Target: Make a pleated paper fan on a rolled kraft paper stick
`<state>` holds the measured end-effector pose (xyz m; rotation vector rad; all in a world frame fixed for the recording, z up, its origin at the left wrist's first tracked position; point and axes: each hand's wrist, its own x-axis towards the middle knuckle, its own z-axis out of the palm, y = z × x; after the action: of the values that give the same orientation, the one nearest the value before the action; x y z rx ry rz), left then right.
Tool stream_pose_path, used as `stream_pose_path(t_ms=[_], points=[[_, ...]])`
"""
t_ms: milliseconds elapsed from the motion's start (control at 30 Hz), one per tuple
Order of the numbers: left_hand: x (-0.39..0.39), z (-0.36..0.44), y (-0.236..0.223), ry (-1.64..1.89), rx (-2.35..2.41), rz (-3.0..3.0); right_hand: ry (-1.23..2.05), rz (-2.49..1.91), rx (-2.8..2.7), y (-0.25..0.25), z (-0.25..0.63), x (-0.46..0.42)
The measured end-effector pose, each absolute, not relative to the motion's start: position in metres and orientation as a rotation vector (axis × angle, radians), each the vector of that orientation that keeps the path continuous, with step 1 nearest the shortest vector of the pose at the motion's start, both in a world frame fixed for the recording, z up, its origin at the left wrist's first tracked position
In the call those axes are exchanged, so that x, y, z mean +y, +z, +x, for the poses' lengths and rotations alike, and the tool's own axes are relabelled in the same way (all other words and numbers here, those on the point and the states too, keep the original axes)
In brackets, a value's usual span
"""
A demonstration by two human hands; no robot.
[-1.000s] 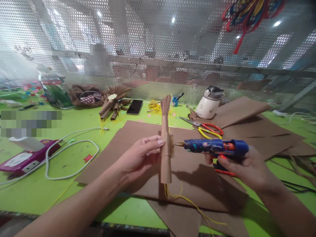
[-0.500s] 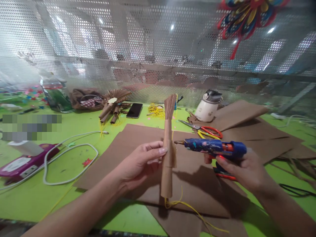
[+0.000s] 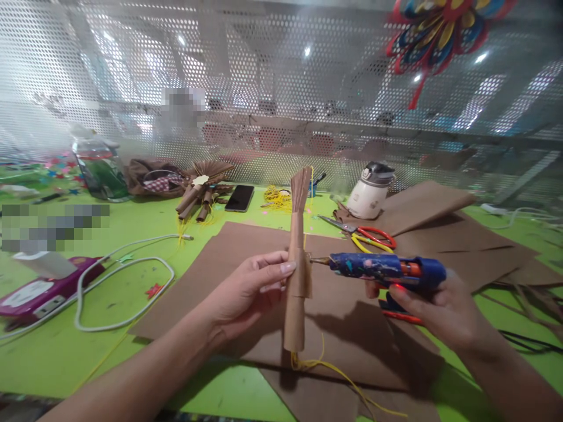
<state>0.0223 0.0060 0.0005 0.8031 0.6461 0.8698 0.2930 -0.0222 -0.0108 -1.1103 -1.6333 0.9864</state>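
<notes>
Between the thumb and fingers of my left hand point(image 3: 259, 284) stands a rolled brown paper tube point(image 3: 295, 325), held upright. Its top fans out in pleats, and a short paper band wraps its middle with a loose flap on the right. Yellow string point(image 3: 338, 368) trails from the tube's lower end. My right hand point(image 3: 444, 310) is closed around a blue glue gun point(image 3: 369, 264) with a red light showing at its handle. The gun's metal nozzle points left and is at the band's flap; whether it touches I cannot tell.
Brown paper sheets point(image 3: 246, 240) lie under my hands, more paper point(image 3: 448, 234) at right. Scissors point(image 3: 373, 237), a white bottle point(image 3: 372, 190), a phone point(image 3: 240, 198) and finished paper rolls point(image 3: 193, 196) lie behind. A purple power strip point(image 3: 53, 290) and white cable point(image 3: 169, 269) are at left.
The paper tube has shifted slightly left. The glue gun's nozzle has gone from just beside the band's top to the edge of its flap, slightly lower.
</notes>
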Motion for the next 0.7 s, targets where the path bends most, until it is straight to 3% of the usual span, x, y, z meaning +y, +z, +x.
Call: stream_pose_path(t_ms=[700], points=[[0.0059, 0.0213, -0.0008, 0.842, 0.677, 0.803, 0.893, -1.164, -1.642, -0.0098, 0.2906, -0.0143]])
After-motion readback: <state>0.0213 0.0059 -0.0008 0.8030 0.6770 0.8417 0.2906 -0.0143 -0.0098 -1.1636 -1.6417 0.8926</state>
